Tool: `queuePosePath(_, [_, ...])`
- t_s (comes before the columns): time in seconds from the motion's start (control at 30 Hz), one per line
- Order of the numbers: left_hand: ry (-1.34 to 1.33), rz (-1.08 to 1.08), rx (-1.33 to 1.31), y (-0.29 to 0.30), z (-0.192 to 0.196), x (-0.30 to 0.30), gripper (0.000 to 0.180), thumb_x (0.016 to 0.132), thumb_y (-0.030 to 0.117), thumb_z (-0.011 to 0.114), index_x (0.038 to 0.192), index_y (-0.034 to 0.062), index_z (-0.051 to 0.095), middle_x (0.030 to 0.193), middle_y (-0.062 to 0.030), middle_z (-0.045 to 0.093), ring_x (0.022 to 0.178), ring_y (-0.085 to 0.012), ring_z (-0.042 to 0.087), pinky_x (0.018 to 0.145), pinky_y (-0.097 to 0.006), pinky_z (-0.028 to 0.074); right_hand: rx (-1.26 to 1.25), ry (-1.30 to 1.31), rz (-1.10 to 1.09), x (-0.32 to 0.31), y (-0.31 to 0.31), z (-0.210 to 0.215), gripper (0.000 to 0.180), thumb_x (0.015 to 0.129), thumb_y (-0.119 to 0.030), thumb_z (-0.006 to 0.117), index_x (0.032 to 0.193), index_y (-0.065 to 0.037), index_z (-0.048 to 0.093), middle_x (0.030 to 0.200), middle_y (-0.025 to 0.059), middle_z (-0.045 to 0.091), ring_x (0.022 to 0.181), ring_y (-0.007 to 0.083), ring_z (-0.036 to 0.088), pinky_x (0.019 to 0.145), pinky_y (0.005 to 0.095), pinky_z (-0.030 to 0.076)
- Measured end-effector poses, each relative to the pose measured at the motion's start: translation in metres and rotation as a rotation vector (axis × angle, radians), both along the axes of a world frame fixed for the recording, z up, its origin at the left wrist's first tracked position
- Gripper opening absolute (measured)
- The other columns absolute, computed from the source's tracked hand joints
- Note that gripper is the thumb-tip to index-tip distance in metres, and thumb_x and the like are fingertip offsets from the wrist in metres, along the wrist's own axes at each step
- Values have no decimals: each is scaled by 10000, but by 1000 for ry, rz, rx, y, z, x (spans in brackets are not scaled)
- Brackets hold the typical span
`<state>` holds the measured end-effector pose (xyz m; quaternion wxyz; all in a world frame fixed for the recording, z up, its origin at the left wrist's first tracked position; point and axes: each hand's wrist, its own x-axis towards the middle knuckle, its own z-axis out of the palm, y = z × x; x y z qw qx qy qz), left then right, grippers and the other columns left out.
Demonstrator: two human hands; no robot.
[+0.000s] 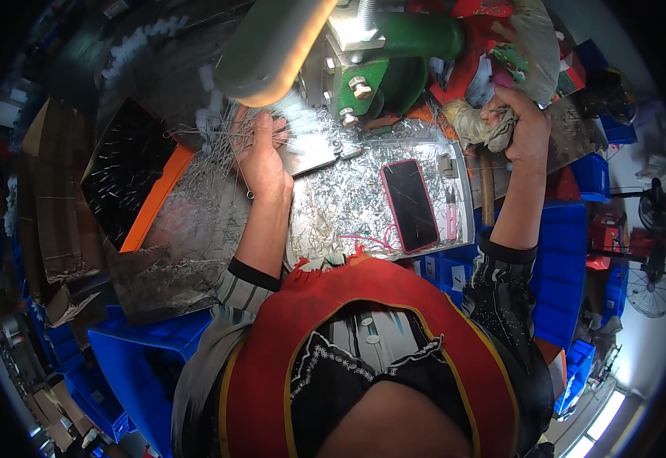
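My left hand (pixel 263 162) is closed around a bunch of thin metal wires (pixel 222 136), some with small looped ends. It sits beside a flat metal plate (pixel 311 156) under the head of a green press-like machine (pixel 417 37). A bright lamp (pixel 272 57) hangs over that spot and hides part of the fingertips. On the right, my right hand (pixel 530 130) grips a knob or handle wrapped in pale cloth (pixel 486 126); what lies under the wrapping is hidden. Many short silvery wire clippings (pixel 325 202) cover the surface between my arms.
A phone with a pink edge (pixel 411 204) lies on the clippings, with a pink marker (pixel 451 220) beside it. At left stands a black and orange box (pixel 157 200) near cardboard (pixel 62 191). Blue bins (pixel 138 359) flank me. A wooden handle (pixel 487 187) points toward me.
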<state>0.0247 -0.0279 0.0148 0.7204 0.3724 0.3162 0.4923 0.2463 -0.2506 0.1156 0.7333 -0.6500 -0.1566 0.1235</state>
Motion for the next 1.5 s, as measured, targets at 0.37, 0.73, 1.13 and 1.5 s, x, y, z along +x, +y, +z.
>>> queuePosePath(0.37, [-41, -54, 15, 5, -2, -1, 487, 812, 108, 636, 1243, 35, 420, 946, -84, 594, 729, -130, 554, 616, -231, 455, 302, -278, 49, -14, 16, -53, 76, 714, -37, 597, 724, 35, 574, 635, 116, 587, 522, 179, 556, 476, 273, 445])
queuePosePath(0.73, [-129, 31, -58, 9, -2, 3, 414, 795, 33, 624, 1173, 3, 460, 861, -44, 575, 583, -77, 507, 489, -188, 411, 72, -71, 14, -10, 6, -3, 115, 690, -74, 634, 724, 25, 587, 600, 102, 567, 470, 187, 548, 458, 297, 446])
queuePosePath(1.13, [-90, -6, -51, 13, -4, 3, 441, 789, 82, 658, 1188, 48, 474, 904, -58, 581, 658, -109, 529, 582, -226, 455, 294, -391, 35, -11, 18, -58, 99, 713, -64, 611, 710, 31, 583, 610, 103, 584, 521, 169, 567, 489, 278, 453])
queuePosePath(1.5, [-162, 21, -117, 16, -3, 5, 420, 784, 33, 641, 1166, 37, 467, 857, -51, 556, 622, -122, 530, 559, -230, 462, 85, -61, 0, -11, 6, -4, 109, 697, -74, 639, 715, 21, 588, 599, 95, 570, 476, 181, 554, 457, 282, 449])
